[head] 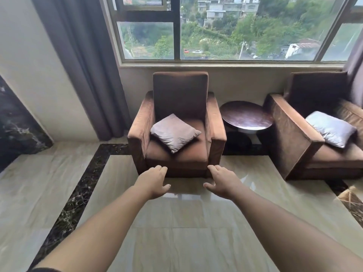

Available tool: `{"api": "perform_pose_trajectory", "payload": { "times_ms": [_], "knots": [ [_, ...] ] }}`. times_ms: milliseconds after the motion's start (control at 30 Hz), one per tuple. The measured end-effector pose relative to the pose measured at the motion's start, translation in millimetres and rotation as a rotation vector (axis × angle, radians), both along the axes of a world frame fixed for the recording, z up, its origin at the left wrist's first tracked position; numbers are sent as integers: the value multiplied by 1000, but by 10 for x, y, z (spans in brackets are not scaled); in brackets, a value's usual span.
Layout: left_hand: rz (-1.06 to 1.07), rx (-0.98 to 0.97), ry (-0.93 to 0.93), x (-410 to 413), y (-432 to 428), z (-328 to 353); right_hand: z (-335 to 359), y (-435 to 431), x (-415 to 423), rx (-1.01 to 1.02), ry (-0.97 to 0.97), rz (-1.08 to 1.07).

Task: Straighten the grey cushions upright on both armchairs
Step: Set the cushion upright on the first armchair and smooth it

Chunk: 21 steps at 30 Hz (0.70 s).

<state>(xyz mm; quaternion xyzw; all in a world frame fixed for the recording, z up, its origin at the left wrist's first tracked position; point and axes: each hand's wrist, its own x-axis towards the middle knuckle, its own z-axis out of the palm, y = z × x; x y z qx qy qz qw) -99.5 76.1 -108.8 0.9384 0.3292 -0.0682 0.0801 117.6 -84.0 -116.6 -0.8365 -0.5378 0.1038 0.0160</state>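
Your left hand (pixel 155 180) and right hand (pixel 221 181), both open and empty, reached toward the near armchair (pixel 176 154), its grey cushion (pixel 174 132) lying flat.

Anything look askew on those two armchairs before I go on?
Yes. The grey cushion on the left armchair lies flat on the seat, turned corner-forward like a diamond. The second cushion on the right armchair also lies flat and skewed. Neither stands against its backrest. Both hands are empty.
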Motion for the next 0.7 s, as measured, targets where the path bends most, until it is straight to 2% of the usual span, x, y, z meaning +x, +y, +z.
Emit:
{"api": "perform_pose_trajectory", "payload": {
  "times_ms": [300,700],
  "knots": [
    [0,7,9,248,800,-54,-117,719,266,11,66,-41],
    [60,-19,100,1781,2413,-291,-461,2366,1873,-25,116,-7]
  ]
}}
